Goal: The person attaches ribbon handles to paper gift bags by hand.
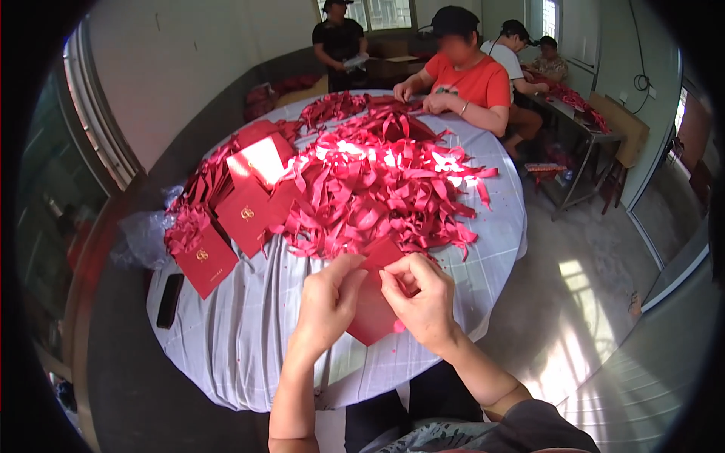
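A flat red paper bag (370, 308) slants over the near part of the table, between my hands. My left hand (328, 298) is closed at its upper left, thumb and fingers pinched together by the edge. Close by on the right, my right hand (421, 300) also pinches, with a bit of red ribbon (408, 288) under its curled fingers. What exactly the left fingertips hold is too small to make out. Just beyond both hands rises a big loose heap of red ribbons (355, 204).
Red bags with gold marks (245, 215) lie stacked at the left, near a black phone (170, 300) and clear plastic (147, 238). A white cloth covers the round table (249, 332). Across it a person in red (476, 83) handles ribbon; others work farther back.
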